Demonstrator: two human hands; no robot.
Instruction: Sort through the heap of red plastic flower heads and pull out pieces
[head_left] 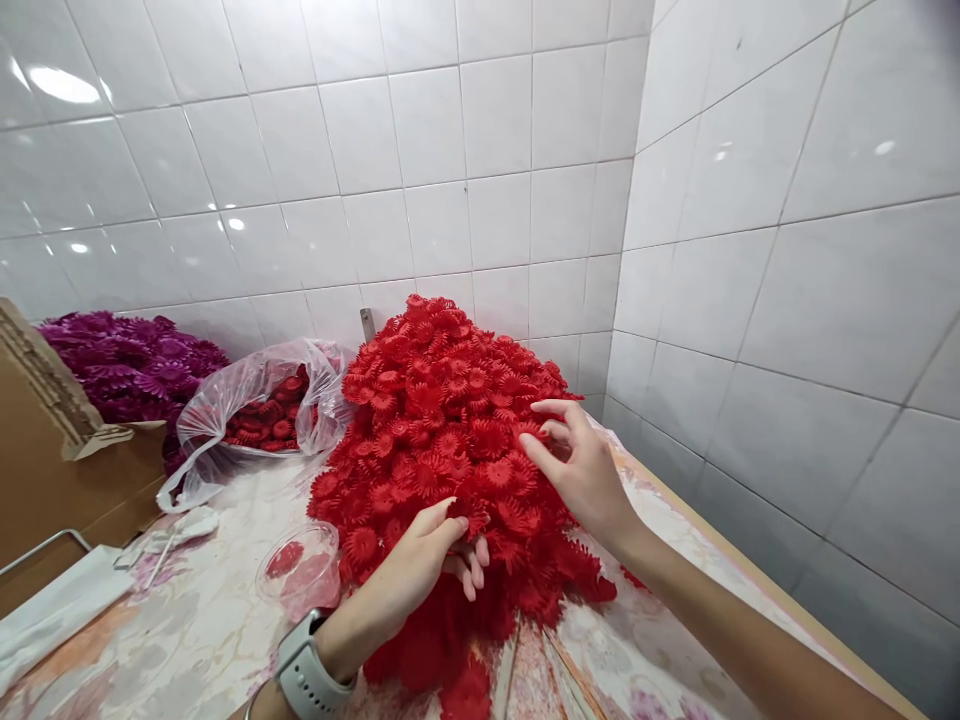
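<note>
A tall heap of red artificial flower heads point(450, 400) with fringed petals stands on the table in front of me. My left hand point(431, 560) is at the heap's near side, thumb and index finger pinched on a red flower head point(474, 508); the other fingers curl beneath. Against the right slope, my right hand point(581, 465) curves its thumb and fingers around a red flower head point(529, 430), whose edge shows between them. Left of my left hand stands a clear plastic tub point(330, 555) with something pinkish-red inside.
A clear plastic bag point(202, 420) of darker red flowers and a purple flower heap point(142, 360) lie left, by a cardboard box point(90, 480). Thin sticks point(504, 672) lie at the front of the patterned tablecloth point(247, 620). Tiled walls point(495, 120) rise behind and right.
</note>
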